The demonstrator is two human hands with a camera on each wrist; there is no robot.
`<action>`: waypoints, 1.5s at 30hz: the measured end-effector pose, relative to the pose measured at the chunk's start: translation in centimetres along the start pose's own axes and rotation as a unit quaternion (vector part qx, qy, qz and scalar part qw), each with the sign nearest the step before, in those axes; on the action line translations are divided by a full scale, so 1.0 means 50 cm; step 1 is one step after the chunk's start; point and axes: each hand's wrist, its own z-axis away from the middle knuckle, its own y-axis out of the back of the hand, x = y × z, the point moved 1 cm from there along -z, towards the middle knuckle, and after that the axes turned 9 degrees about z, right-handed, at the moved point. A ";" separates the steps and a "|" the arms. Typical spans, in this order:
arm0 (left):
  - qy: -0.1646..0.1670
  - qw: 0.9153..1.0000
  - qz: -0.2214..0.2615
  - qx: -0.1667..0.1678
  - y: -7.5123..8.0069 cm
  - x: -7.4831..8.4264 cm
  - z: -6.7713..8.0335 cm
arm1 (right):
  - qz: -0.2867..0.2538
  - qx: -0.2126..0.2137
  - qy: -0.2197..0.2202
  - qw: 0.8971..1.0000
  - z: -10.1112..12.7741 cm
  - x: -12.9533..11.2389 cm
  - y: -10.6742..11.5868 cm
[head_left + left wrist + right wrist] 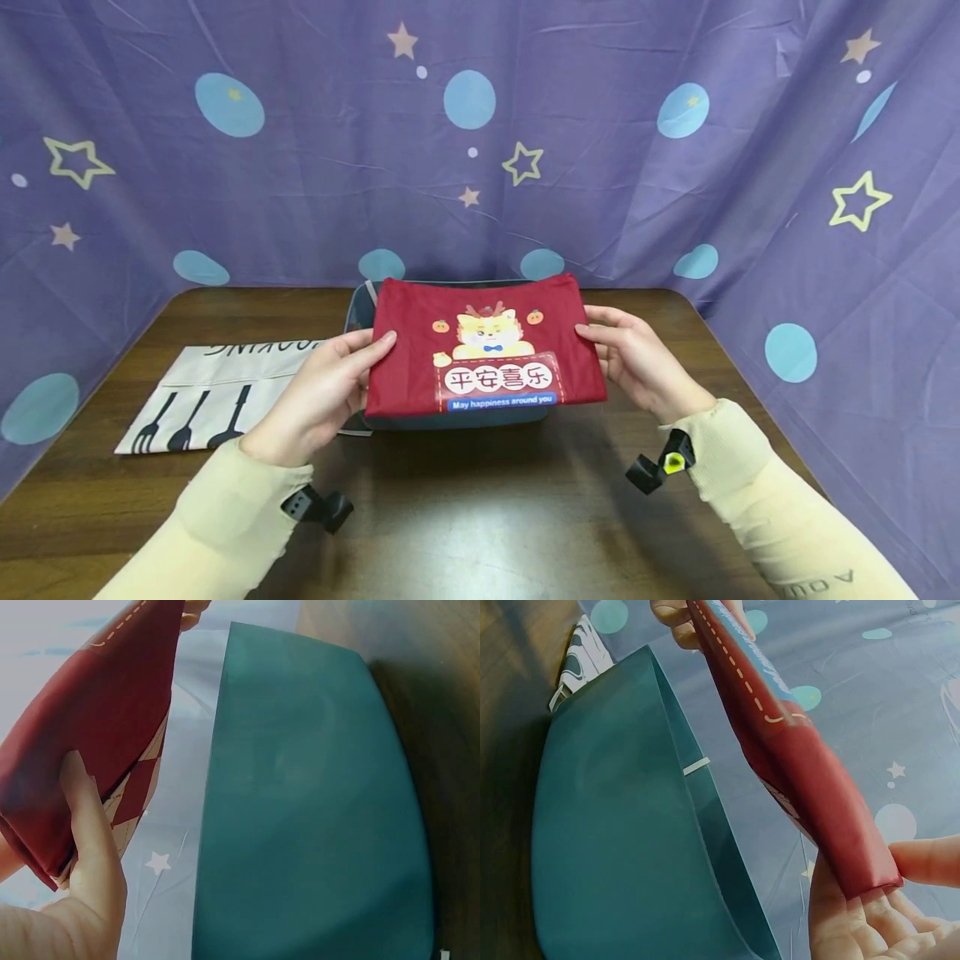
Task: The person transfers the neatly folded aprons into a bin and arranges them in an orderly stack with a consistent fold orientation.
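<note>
Both hands hold up a folded red cloth (408,358) printed with a cartoon animal, Chinese characters and "May happiness around you". My left hand (318,396) pinches its left side, thumb on the front face and fingers behind. At the opposite side, my right hand (637,362) pinches the edge between thumb and fingers. Below and behind the cloth stands a teal open-topped bin (457,419), mostly covered by it in the head view. In the left wrist view, a checked red and cream layer (139,787) shows on the cloth's back.
On the wooden table (465,508), left of the bin, lies a folded white cloth (217,375) with black utensil prints and lettering. A small white strip (697,766) crosses the bin's rim. A purple curtain (337,167) with stars hangs behind the table and along its sides.
</note>
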 end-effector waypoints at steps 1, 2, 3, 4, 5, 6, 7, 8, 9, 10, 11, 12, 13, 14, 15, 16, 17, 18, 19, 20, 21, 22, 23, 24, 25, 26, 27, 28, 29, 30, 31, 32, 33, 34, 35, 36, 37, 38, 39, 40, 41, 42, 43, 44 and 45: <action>0.001 1.000 0.001 0.000 0.001 0.002 -0.001 | 0.002 -0.001 0.000 1.000 -0.001 -0.002 -0.001; 0.001 1.000 0.001 0.001 0.001 0.004 -0.002 | 0.003 -0.002 -0.001 1.000 -0.003 -0.003 -0.001; 0.001 1.000 0.001 0.002 0.002 0.006 -0.003 | 0.003 -0.003 -0.001 1.000 -0.004 -0.004 -0.001; 0.002 1.000 0.001 0.003 0.002 0.008 -0.005 | 0.003 -0.004 -0.001 1.000 -0.005 -0.005 -0.002; 0.002 1.000 0.001 0.005 0.003 0.010 -0.006 | 0.002 -0.005 -0.001 1.000 -0.007 -0.006 -0.002; 0.001 1.000 0.000 0.006 0.003 0.012 -0.007 | 0.001 -0.005 -0.001 1.000 -0.008 -0.006 -0.003; 0.001 1.000 -0.001 0.006 0.003 0.013 -0.008 | -0.002 -0.005 -0.002 1.000 -0.011 -0.007 -0.002; 0.001 1.000 -0.002 0.007 0.003 0.014 -0.009 | -0.004 -0.006 -0.003 1.000 -0.012 -0.007 -0.002; 0.000 1.000 -0.004 0.007 0.003 0.015 -0.010 | -0.007 -0.006 -0.004 1.000 -0.014 -0.008 -0.002; 0.001 1.000 -0.004 0.008 0.004 0.017 -0.011 | -0.012 -0.006 -0.005 1.000 -0.016 -0.009 -0.002; 0.001 1.000 -0.003 0.008 0.005 0.018 -0.011 | -0.017 -0.006 -0.006 1.000 -0.017 -0.010 -0.002; 0.001 1.000 -0.003 0.009 0.005 0.019 -0.012 | -0.020 -0.006 -0.008 1.000 -0.019 -0.011 -0.002; 0.002 1.000 -0.004 0.009 0.007 0.021 -0.013 | -0.024 -0.007 -0.008 1.000 -0.021 -0.012 -0.002; 0.002 1.000 -0.005 0.008 0.008 0.022 -0.014 | -0.026 -0.008 -0.008 1.000 -0.022 -0.013 -0.002; 0.002 1.000 -0.008 0.009 0.009 0.024 -0.015 | -0.027 -0.009 -0.008 1.000 -0.023 -0.014 -0.002; 0.002 1.000 -0.011 0.009 0.010 0.026 -0.017 | -0.027 -0.011 -0.008 1.000 -0.024 -0.015 -0.002; 0.002 1.000 -0.017 0.008 0.010 0.028 -0.018 | -0.027 -0.011 -0.007 1.000 -0.025 -0.016 -0.003; 0.002 1.000 -0.027 0.009 0.011 0.030 -0.020 | -0.025 -0.011 -0.008 1.000 -0.026 -0.017 -0.004; 0.002 0.999 -0.036 0.009 0.011 0.032 -0.023 | -0.023 -0.011 -0.009 1.000 -0.026 -0.018 -0.005; 0.004 0.999 -0.046 0.010 0.012 0.034 -0.025 | -0.021 -0.010 -0.010 1.000 -0.027 -0.018 -0.005; 0.005 0.998 -0.057 0.012 0.012 0.037 -0.027 | -0.019 -0.009 -0.010 1.000 -0.027 -0.019 -0.006; 0.007 0.998 -0.067 0.012 0.012 0.039 -0.029 | -0.017 -0.007 -0.012 1.000 -0.027 -0.020 -0.008; 0.008 0.997 -0.077 0.014 0.012 0.042 -0.030 | -0.014 -0.005 -0.012 1.000 -0.028 -0.020 -0.009; 0.009 0.996 -0.085 0.016 0.012 0.044 -0.032 | -0.011 -0.004 -0.012 1.000 -0.029 -0.021 -0.010; 0.010 0.996 -0.090 0.017 0.012 0.046 -0.032 | -0.008 -0.004 -0.011 1.000 -0.029 -0.022 -0.011; 0.010 0.995 -0.095 0.017 0.012 0.047 -0.033 | -0.006 -0.002 -0.011 1.000 -0.031 -0.022 -0.012; 0.009 0.995 -0.099 0.016 0.012 0.049 -0.033 | -0.002 -0.001 -0.010 1.000 -0.032 -0.023 -0.013; 0.009 0.995 -0.101 0.015 0.013 0.050 -0.034 | 0.001 0.000 -0.010 1.000 -0.034 -0.024 -0.014; 0.008 0.995 -0.101 0.014 0.013 0.051 -0.035 | 0.004 0.001 -0.009 1.000 -0.035 -0.025 -0.015; 0.007 0.995 -0.101 0.011 0.014 0.051 -0.035 | 0.008 0.002 -0.009 1.000 -0.036 -0.026 -0.016; 0.007 0.995 -0.101 0.008 0.015 0.052 -0.036 | 0.011 0.003 -0.008 1.000 -0.038 -0.027 -0.016; 0.006 0.995 -0.101 0.006 0.016 0.052 -0.037 | 0.015 0.005 -0.009 1.000 -0.039 -0.028 -0.017; 0.006 0.995 -0.101 0.002 0.017 0.052 -0.039 | 0.020 0.007 -0.009 1.000 -0.041 -0.028 -0.017; 0.005 0.995 -0.102 0.000 0.019 0.052 -0.040 | 0.025 0.009 -0.009 1.000 -0.042 -0.029 -0.018; 0.004 0.995 -0.104 -0.003 0.020 0.052 -0.041 | 0.029 0.010 -0.009 0.999 -0.043 -0.030 -0.018; 0.004 0.994 -0.105 -0.006 0.021 0.052 -0.043 | 0.032 0.012 -0.008 0.999 -0.044 -0.031 -0.018; 0.003 0.994 -0.107 -0.008 0.022 0.052 -0.045 | 0.035 0.014 -0.008 0.999 -0.045 -0.031 -0.019; 0.002 0.994 -0.108 -0.008 0.024 0.052 -0.047 | 0.038 0.017 -0.007 0.999 -0.047 -0.032 -0.019; 0.001 0.994 -0.110 -0.008 0.025 0.052 -0.048 | 0.040 0.019 -0.005 0.999 -0.048 -0.033 -0.019; 0.000 0.994 -0.111 -0.006 0.026 0.053 -0.049 | 0.042 0.021 -0.004 0.999 -0.050 -0.034 -0.020; 0.000 0.994 -0.112 -0.004 0.028 0.054 -0.050 | 0.044 0.023 -0.003 0.999 -0.052 -0.035 -0.021; 0.001 0.993 -0.114 0.000 0.029 0.055 -0.052 | 0.045 0.025 -0.001 0.999 -0.054 -0.035 -0.022; 0.002 0.993 -0.116 0.003 0.030 0.057 -0.052 | 0.047 0.026 0.000 0.999 -0.057 -0.036 -0.023; 0.002 0.993 -0.117 0.006 0.031 0.059 -0.054 | 0.049 0.027 0.001 0.998 -0.059 -0.036 -0.023; 0.003 0.993 -0.116 0.008 0.031 0.060 -0.055 | 0.051 0.027 0.002 0.998 -0.061 -0.037 -0.024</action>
